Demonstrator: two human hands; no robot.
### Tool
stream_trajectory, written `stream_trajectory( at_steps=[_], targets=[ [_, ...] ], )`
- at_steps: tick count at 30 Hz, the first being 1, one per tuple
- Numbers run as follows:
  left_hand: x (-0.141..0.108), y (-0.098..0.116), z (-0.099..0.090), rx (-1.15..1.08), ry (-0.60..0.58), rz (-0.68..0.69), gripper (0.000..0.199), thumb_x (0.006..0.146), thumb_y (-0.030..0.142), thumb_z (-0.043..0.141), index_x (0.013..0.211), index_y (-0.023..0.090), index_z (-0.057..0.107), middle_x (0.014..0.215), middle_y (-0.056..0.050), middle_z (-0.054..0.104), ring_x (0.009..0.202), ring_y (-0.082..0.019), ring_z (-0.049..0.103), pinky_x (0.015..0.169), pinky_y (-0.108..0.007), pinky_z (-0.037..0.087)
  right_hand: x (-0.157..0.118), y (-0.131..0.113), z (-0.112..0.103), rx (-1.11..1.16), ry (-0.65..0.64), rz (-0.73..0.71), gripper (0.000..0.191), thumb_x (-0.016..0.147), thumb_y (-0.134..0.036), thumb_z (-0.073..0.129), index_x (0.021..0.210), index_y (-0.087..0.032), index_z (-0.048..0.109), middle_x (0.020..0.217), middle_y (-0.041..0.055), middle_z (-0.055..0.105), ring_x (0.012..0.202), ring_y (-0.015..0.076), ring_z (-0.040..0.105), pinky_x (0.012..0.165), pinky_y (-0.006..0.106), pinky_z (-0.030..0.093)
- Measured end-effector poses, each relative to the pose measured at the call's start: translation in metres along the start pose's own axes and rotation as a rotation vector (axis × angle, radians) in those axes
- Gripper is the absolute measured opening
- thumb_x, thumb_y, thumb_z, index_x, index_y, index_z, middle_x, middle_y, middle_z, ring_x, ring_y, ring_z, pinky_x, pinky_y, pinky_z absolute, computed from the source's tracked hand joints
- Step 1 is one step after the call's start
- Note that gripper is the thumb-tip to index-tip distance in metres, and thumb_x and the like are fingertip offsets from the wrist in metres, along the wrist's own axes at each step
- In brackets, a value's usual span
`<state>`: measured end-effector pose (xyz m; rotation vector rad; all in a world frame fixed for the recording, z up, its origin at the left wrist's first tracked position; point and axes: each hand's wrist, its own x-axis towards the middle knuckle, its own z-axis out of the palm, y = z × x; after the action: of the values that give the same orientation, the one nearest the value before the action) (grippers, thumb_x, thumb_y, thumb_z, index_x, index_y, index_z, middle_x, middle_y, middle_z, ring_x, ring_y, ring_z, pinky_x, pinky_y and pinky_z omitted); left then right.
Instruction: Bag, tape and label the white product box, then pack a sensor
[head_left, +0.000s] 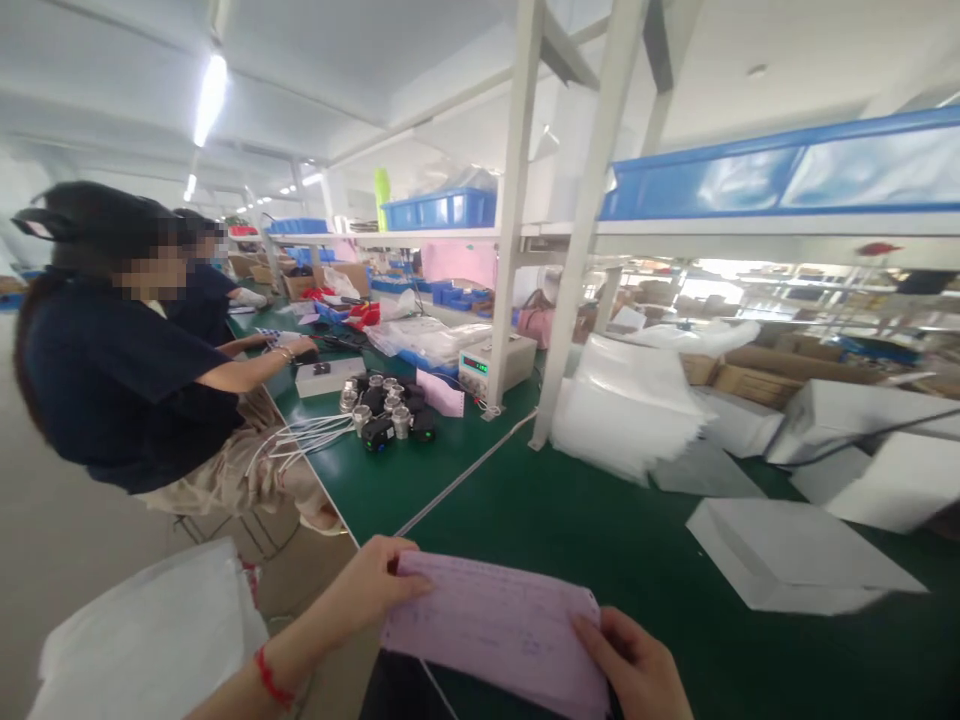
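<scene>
A pink paper slip (495, 630) with faint printed lines is stretched between my two hands, above the near edge of the green table (465, 510). My left hand (386, 580) pinches its upper left corner, thumb on top. On the right side, my right hand (630, 655) grips the slip's edge with the thumb over the paper. The writing is too blurred to read. Beneath the slip, something dark with a thin white line shows in part. A red string bracelet (271, 680) circles my left wrist.
Black devices with metal fittings (390, 405) and white cables lie left of centre, beside a power supply (495, 365). A person (135, 350) in dark clothing sits at left. White boxes (802, 550) and foam sheets (622, 410) occupy the right. Shelf posts (585, 230) rise mid-table.
</scene>
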<state>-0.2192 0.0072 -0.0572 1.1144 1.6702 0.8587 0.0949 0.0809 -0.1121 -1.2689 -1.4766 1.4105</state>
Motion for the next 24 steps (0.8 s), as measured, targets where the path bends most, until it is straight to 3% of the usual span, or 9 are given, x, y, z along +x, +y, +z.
stream_trajectory(
  at_steps=[3,5,10,14,19,24],
  targets=[
    [-0.001,-0.001,0.005,-0.136,0.052,-0.035,0.041,0.063,0.054,0.073,0.077,0.017,0.068,0.079,-0.002,0.074,0.076,-0.023,0.065,0.071,-0.031,0.048,0.002,-0.001,0.0,0.088,0.01,0.005,0.055,0.075,-0.07,0.081,0.068,-0.017,0.07,0.067,0.0016,0.065,0.062,0.0186,0.058,0.053,0.025,0.042],
    [-0.003,0.0,0.008,-0.209,0.098,-0.044,0.044,0.062,0.053,0.077,0.084,0.015,0.072,0.085,-0.004,0.079,0.079,-0.025,0.068,0.074,-0.033,0.051,0.002,-0.003,0.002,0.121,0.007,0.003,0.055,0.075,-0.071,0.081,0.07,-0.017,0.07,0.068,0.002,0.066,0.064,0.0197,0.059,0.055,0.025,0.045],
    [-0.005,0.004,0.014,-0.354,0.159,-0.047,0.05,0.058,0.051,0.087,0.087,0.012,0.078,0.08,-0.005,0.081,0.075,-0.025,0.07,0.072,-0.032,0.055,-0.001,-0.008,0.008,0.18,-0.017,0.051,0.062,0.074,-0.076,0.079,0.085,-0.015,0.078,0.081,0.0065,0.074,0.075,0.0276,0.069,0.067,0.033,0.056],
    [-0.005,0.007,0.018,-0.435,0.156,-0.047,0.055,0.053,0.054,0.094,0.085,0.012,0.08,0.078,-0.006,0.08,0.074,-0.023,0.071,0.07,-0.029,0.056,0.001,-0.004,0.005,0.203,-0.025,0.034,0.063,0.075,-0.074,0.08,0.094,-0.014,0.082,0.085,0.0085,0.076,0.081,0.0324,0.071,0.067,0.036,0.058],
    [-0.004,0.005,0.022,-0.487,0.187,-0.036,0.059,0.047,0.056,0.1,0.083,0.013,0.081,0.078,-0.006,0.081,0.074,-0.024,0.073,0.068,-0.028,0.058,0.005,0.003,-0.002,0.265,-0.112,0.058,0.064,0.075,-0.069,0.085,0.112,-0.016,0.081,0.101,0.0106,0.078,0.102,0.039,0.071,0.085,0.044,0.061],
    [-0.001,-0.003,0.026,-0.488,0.227,0.025,0.056,0.059,0.06,0.095,0.091,0.016,0.081,0.083,-0.005,0.082,0.073,-0.023,0.073,0.065,-0.026,0.057,0.005,0.005,0.002,0.388,-0.12,0.054,0.057,0.075,-0.063,0.089,0.112,-0.02,0.082,0.104,0.0099,0.079,0.104,0.038,0.07,0.097,0.049,0.056]
  ],
)
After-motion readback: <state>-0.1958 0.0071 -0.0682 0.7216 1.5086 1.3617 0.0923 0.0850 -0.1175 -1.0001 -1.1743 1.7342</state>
